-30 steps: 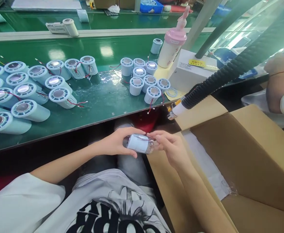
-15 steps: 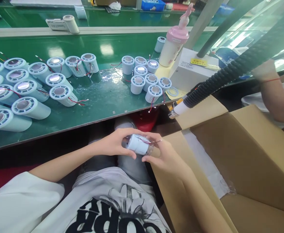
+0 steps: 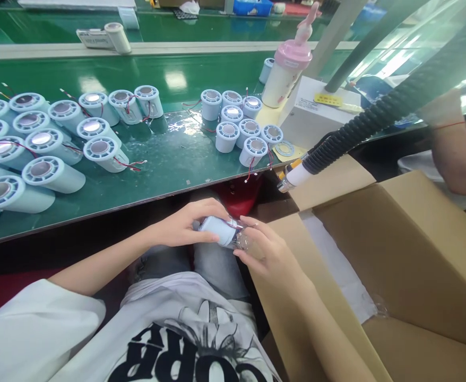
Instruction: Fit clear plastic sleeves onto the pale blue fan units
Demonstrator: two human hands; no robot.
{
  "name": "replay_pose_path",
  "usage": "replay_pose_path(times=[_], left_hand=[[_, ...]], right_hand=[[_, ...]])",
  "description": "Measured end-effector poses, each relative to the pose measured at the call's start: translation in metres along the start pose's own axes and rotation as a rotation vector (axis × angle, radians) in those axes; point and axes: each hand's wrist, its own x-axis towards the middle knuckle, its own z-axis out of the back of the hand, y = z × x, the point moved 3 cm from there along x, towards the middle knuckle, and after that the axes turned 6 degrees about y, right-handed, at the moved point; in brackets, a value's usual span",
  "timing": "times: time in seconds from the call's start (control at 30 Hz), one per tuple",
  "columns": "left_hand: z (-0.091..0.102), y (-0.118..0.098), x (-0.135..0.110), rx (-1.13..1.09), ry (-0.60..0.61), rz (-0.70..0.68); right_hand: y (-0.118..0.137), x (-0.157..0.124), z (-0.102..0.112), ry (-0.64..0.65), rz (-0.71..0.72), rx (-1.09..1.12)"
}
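Over my lap, a light-blue plastic cylinder (image 3: 219,229) lies tilted on its side between my two hands. My left hand (image 3: 183,223) is wrapped round its left part, thumb on the near side. At its right end is a clear plastic part (image 3: 242,241), and my right hand (image 3: 270,249) has its fingers curled round that end. Thin dark and red wires run along the top towards my right fingers. Whether the clear part is a cover or film, I cannot tell. On the green bench (image 3: 169,159), several similar wired cylinders (image 3: 53,172) stand at the left.
A second group of cylinders (image 3: 227,137) stands mid-bench beside a pale ring (image 3: 284,148). Behind are a pink-lidded bottle (image 3: 284,69) and a white box-shaped base (image 3: 316,114). A black corrugated hose (image 3: 360,132) slants over an open carton (image 3: 420,254). Another person's arm (image 3: 451,148) is at right.
The cylinder has shifted slightly left and up with my left hand. My right hand has slid towards its right end, so more clear plastic shows.
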Motion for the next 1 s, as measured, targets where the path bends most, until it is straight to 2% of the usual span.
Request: replay_pose_path(times=[0.13, 0.33, 0.47, 0.63, 0.73, 0.8, 0.87, 0.93, 1.0], left_hand=[[-0.003, 0.002, 0.001, 0.02, -0.008, 0.058], [-0.012, 0.011, 0.002, 0.07, -0.057, 0.087], [-0.017, 0.018, 0.001, 0.148, -0.04, 0.101], [-0.02, 0.025, -0.002, 0.176, -0.077, 0.124], [-0.021, 0.029, -0.003, 0.162, -0.108, 0.14], [-0.023, 0.031, -0.003, 0.073, -0.084, 0.148], [-0.025, 0.031, -0.002, -0.109, -0.055, 0.18], [-0.027, 0.031, -0.002, -0.345, -0.07, 0.244], [-0.028, 0.028, -0.002, -0.538, -0.113, 0.298]], right_hand=[[0.0, -0.002, -0.004, -0.044, -0.132, 0.144], [-0.007, 0.004, -0.01, -0.239, -0.468, 0.723], [-0.011, 0.01, -0.014, -0.304, -0.59, 0.785], [-0.015, 0.013, -0.014, -0.297, -0.605, 0.672], [-0.019, 0.013, -0.014, -0.298, -0.611, 0.717], [-0.022, 0.012, -0.015, -0.29, -0.646, 0.792], [-0.024, 0.011, -0.015, -0.267, -0.64, 0.864], [-0.022, 0.01, -0.013, -0.196, -0.503, 0.841], [-0.017, 0.009, -0.009, -0.113, -0.304, 0.663]])
